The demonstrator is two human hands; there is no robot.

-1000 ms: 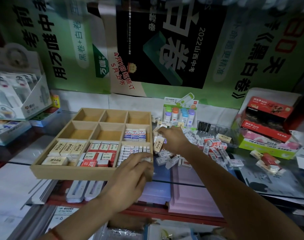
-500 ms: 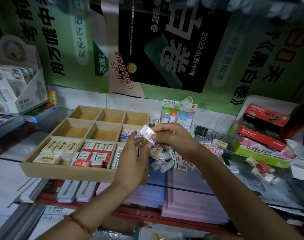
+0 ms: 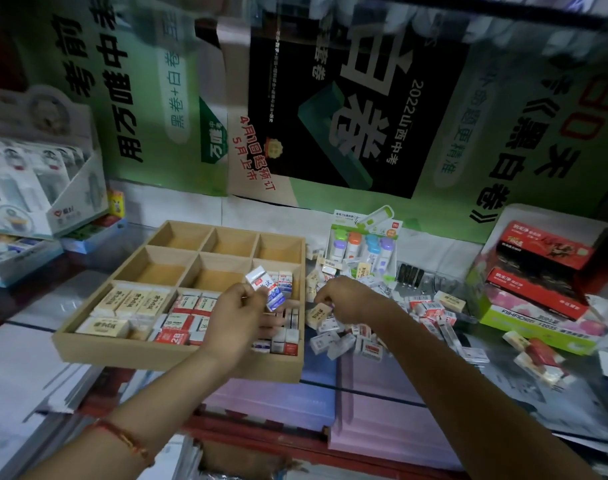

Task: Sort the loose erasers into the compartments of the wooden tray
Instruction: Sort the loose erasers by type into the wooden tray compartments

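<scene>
tray [image 3: 178, 355]: pale wood, flat, three by three compartments, centre-left of the frame.
back row: wood floor showing in all three.
middle row: wood floor in left and centre; white-and-blue erasers [image 3: 286, 279] in the right.
front row: beige erasers [image 3: 136, 301] left, red-and-white erasers [image 3: 188, 317] centre, white erasers [image 3: 285, 338] standing on edge right.
held eraser [image 3: 265, 288]: white sleeve, blue print, tilted, pinched by the left hand [image 3: 236, 317] above the tray's right column.
loose erasers [image 3: 351, 341]: jumbled heap just right of the tray; white, red-and-white and beige, lying at all angles.

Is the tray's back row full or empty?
Empty: all three back compartments of the wooden tray show only bare wood.
</scene>
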